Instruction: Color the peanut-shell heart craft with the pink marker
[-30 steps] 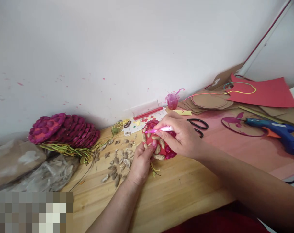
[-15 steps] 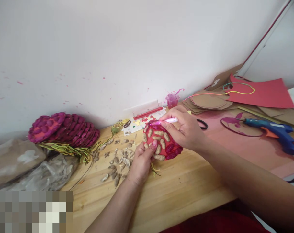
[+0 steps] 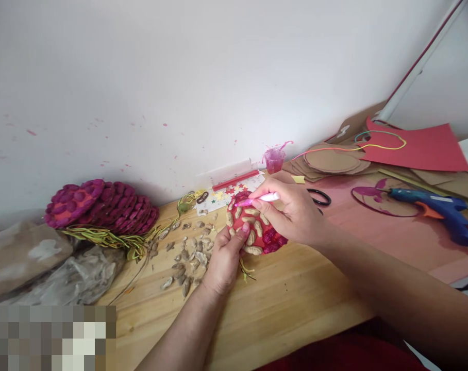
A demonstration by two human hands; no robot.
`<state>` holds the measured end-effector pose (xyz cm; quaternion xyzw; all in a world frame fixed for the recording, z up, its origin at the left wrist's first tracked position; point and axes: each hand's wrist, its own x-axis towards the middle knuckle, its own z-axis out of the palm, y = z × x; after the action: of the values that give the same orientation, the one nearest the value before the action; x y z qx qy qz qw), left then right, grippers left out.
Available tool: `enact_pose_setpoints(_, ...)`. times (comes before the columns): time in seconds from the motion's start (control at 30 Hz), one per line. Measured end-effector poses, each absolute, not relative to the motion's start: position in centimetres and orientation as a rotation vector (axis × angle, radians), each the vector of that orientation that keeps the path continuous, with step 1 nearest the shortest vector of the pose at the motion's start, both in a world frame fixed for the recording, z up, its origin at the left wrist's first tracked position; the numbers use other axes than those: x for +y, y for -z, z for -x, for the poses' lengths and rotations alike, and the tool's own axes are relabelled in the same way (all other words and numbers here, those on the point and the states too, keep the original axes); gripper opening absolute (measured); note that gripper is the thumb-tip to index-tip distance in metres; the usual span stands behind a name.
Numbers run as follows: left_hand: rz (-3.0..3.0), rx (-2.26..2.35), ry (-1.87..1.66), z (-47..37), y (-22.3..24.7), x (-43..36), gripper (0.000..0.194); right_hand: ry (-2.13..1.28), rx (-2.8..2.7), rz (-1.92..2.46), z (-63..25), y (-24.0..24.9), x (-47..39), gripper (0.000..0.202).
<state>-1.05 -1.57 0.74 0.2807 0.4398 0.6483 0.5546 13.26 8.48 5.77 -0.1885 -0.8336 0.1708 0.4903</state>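
Observation:
My left hand (image 3: 226, 257) is closed on the near-left edge of a red disc (image 3: 237, 223), thumb on top. Peanut shells (image 3: 257, 228) cover the disc; those at its right and far edges are dark pink, the others bare tan. In a pinch, my right hand (image 3: 298, 214) grips a paintbrush (image 3: 269, 197) with a white handle and a pink-stained front. Its tip rests at or just over the far-left shells; exact contact is hard to see. Yellow-green strands (image 3: 247, 270) poke out below the disc. My right hand hides the disc's far-right side.
Loose shells (image 3: 195, 255) lie left of the disc. Further left is a stack of pink shell-covered discs (image 3: 102, 206) by plastic bags (image 3: 71, 278). A cup of pink paint (image 3: 273, 162) stands against the wall. Scissors (image 3: 319, 197), cardboard ovals (image 3: 334, 158) and a blue glue gun (image 3: 446, 211) are right.
The paintbrush and my right hand have shifted slightly left and nearer over the disc, leaving the far edge. My left hand still holds the disc in nearly the same place.

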Motion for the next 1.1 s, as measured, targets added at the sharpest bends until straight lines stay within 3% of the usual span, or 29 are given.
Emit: enact_pose_setpoints(1.1,-0.667,1.056,-1.515,1.15,-0.76,-1.63,0.035,-0.392,-2.024,0.459,-13.1,-5.51,8.44,0.005)
